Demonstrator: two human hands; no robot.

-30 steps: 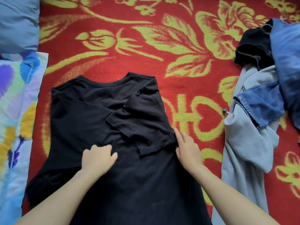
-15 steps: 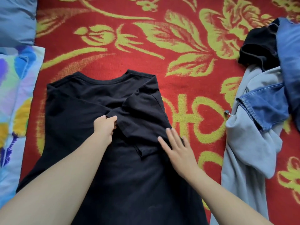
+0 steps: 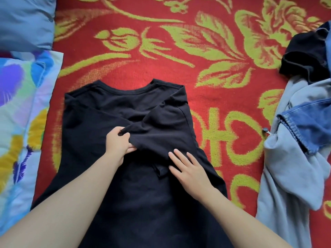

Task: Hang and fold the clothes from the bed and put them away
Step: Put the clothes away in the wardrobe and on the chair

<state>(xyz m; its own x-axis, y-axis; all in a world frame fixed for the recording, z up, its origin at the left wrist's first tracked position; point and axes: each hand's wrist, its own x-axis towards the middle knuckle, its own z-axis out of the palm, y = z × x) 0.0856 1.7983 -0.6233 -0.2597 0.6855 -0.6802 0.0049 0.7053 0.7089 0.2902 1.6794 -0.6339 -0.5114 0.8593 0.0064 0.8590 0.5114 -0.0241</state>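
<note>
A black T-shirt (image 3: 100, 126) lies flat, collar away from me, on the red and green patterned bedspread (image 3: 206, 56). Both its sides are folded inward, and the right sleeve lies across the middle. My left hand (image 3: 117, 143) pinches the hem of that folded sleeve near the shirt's centre. My right hand (image 3: 189, 170) lies flat, fingers spread, on the cloth just below the sleeve. At the right edge is a pile of other clothes: a grey-blue hoodie (image 3: 293, 176), a blue denim garment (image 3: 308, 122) and a black garment (image 3: 304, 59).
A blue pillow (image 3: 23, 22) sits at the top left. A colourful floral quilt (image 3: 19, 113) runs down the left edge. A metal zipper pull (image 3: 266, 131) sticks out from the hoodie.
My left hand moved up from the shirt's lower middle to the sleeve hem and closed on it. My right hand shifted left from the shirt's right edge onto the cloth.
</note>
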